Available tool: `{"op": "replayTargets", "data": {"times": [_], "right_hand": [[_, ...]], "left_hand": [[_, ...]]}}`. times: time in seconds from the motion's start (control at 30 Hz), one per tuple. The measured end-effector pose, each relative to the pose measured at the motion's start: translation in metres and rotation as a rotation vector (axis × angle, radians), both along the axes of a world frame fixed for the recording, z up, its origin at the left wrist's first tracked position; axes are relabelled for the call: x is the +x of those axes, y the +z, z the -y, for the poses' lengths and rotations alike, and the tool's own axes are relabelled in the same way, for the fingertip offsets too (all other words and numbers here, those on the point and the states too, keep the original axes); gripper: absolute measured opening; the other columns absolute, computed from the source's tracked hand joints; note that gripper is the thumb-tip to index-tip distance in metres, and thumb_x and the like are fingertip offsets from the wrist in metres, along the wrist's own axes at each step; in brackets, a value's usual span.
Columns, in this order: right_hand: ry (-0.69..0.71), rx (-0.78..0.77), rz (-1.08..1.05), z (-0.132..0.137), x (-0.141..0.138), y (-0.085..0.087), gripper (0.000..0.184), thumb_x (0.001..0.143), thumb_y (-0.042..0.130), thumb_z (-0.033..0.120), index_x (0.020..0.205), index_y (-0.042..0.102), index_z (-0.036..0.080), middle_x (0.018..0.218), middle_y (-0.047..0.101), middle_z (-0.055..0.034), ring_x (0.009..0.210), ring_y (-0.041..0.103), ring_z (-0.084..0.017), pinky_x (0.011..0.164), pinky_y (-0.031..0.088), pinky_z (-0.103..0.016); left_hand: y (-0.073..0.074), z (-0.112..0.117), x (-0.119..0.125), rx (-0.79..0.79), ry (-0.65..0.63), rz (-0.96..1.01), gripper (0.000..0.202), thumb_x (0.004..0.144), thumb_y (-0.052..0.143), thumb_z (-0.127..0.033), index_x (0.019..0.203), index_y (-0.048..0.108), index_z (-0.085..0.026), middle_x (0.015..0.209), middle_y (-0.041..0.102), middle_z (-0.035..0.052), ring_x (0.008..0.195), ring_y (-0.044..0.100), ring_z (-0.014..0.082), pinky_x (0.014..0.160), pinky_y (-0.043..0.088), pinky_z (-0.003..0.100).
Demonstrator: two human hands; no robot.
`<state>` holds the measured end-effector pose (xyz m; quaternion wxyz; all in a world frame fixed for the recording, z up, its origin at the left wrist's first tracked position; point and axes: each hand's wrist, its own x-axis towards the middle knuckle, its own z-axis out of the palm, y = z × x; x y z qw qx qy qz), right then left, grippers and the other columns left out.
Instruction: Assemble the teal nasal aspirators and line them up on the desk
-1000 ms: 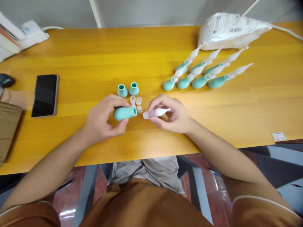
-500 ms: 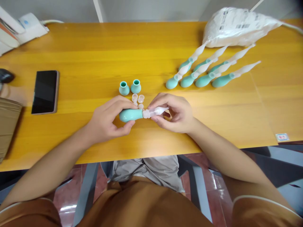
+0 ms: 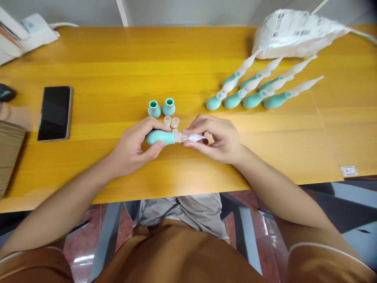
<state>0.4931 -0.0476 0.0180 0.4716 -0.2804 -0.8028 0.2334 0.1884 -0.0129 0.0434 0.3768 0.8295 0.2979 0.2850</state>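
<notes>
My left hand (image 3: 134, 143) is closed around a teal rubber squeeze bulb (image 3: 160, 137), which lies sideways over the table. From the bulb's mouth a clear nozzle with a white tapered tip (image 3: 193, 137) points right. Thumb and fingers of my right hand (image 3: 216, 137) pinch that nozzle. Bulb and nozzle meet in line; how deep the nozzle sits inside I cannot tell. Just behind my left fingers are small clear plastic cups (image 3: 175, 122), partly hidden. Two teal bulbs (image 3: 154, 109) with open mouths stand upright behind them.
Several teal bulbs with white nozzles (image 3: 253, 98) stand in rows at the right. Behind them is a white plastic bag (image 3: 297, 35). A dark phone (image 3: 54, 114), a cardboard box (image 3: 10, 153) and a black mouse (image 3: 6, 93) are at the left. A small label (image 3: 349, 171) lies near the front right edge.
Bulb and nozzle have come into a straighter line and shifted slightly up and left. My left thumb now presses on the bulb's side. Both hands keep their hold.
</notes>
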Motion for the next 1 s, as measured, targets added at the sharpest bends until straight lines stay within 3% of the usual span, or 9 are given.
{"op": "replayTargets", "data": {"times": [0.2, 0.3, 0.4, 0.5, 0.6, 0.73, 1.0], "right_hand": [[-0.028, 0.064, 0.08, -0.002, 0.005, -0.001, 0.018, 0.115, 0.091, 0.032, 0.133, 0.087, 0.029, 0.109, 0.086, -0.0052, 0.086, 0.079, -0.02, 0.069, 0.065, -0.033], [-0.051, 0.04, 0.131, -0.001, 0.008, -0.001, 0.017, 0.117, 0.088, 0.035, 0.134, 0.088, 0.033, 0.112, 0.086, -0.0059, 0.085, 0.079, -0.021, 0.07, 0.069, -0.036], [-0.059, 0.023, 0.141, 0.0, 0.01, -0.001, 0.019, 0.118, 0.087, 0.037, 0.137, 0.088, 0.036, 0.112, 0.085, -0.0043, 0.086, 0.079, -0.019, 0.074, 0.07, -0.036], [-0.052, 0.021, 0.102, 0.001, 0.01, -0.001, 0.026, 0.116, 0.089, 0.031, 0.142, 0.089, 0.037, 0.111, 0.083, -0.0024, 0.082, 0.076, -0.017, 0.07, 0.065, -0.032], [-0.043, -0.03, 0.084, 0.002, 0.01, -0.001, 0.025, 0.114, 0.092, 0.033, 0.139, 0.089, 0.036, 0.109, 0.083, -0.0026, 0.078, 0.073, -0.016, 0.064, 0.06, -0.03], [-0.043, -0.096, 0.112, 0.002, 0.01, 0.001, 0.015, 0.115, 0.091, 0.039, 0.128, 0.09, 0.032, 0.105, 0.084, -0.0046, 0.079, 0.076, -0.019, 0.07, 0.065, -0.034], [0.009, -0.103, 0.094, 0.002, 0.01, 0.002, 0.019, 0.112, 0.094, 0.035, 0.127, 0.09, 0.024, 0.103, 0.086, -0.0032, 0.076, 0.071, -0.014, 0.065, 0.055, -0.027]], "left_hand": [[0.002, 0.003, -0.001, -0.26, 0.016, -0.007, 0.045, 0.122, 0.066, -0.063, 0.134, 0.081, -0.023, 0.095, 0.079, 0.0008, 0.074, 0.068, 0.0174, 0.07, 0.053, 0.031], [0.002, 0.003, 0.0, -0.421, -0.012, 0.084, 0.052, 0.119, 0.071, -0.072, 0.133, 0.081, -0.022, 0.101, 0.084, 0.0032, 0.07, 0.067, 0.0154, 0.067, 0.055, 0.028], [0.0, 0.002, 0.001, -0.478, -0.008, 0.114, 0.052, 0.115, 0.079, -0.072, 0.132, 0.082, -0.023, 0.102, 0.086, 0.004, 0.07, 0.069, 0.015, 0.066, 0.058, 0.027], [-0.005, 0.0, 0.002, -0.439, 0.005, 0.104, 0.046, 0.112, 0.085, -0.063, 0.135, 0.084, -0.023, 0.099, 0.085, 0.003, 0.073, 0.073, 0.0165, 0.069, 0.061, 0.028], [-0.011, -0.001, 0.002, -0.343, 0.004, 0.091, 0.042, 0.108, 0.09, -0.056, 0.136, 0.086, -0.025, 0.115, 0.09, 0.0058, 0.085, 0.08, 0.0202, 0.075, 0.065, 0.031], [-0.017, -0.001, 0.002, -0.236, 0.013, 0.068, 0.044, 0.105, 0.095, -0.059, 0.135, 0.088, -0.028, 0.12, 0.093, 0.0061, 0.099, 0.086, 0.0253, 0.085, 0.069, 0.034], [-0.01, 0.002, 0.002, -0.063, 0.014, 0.044, 0.035, 0.107, 0.096, -0.052, 0.134, 0.09, -0.03, 0.118, 0.095, 0.0051, 0.107, 0.091, 0.0287, 0.104, 0.073, 0.041]]}}
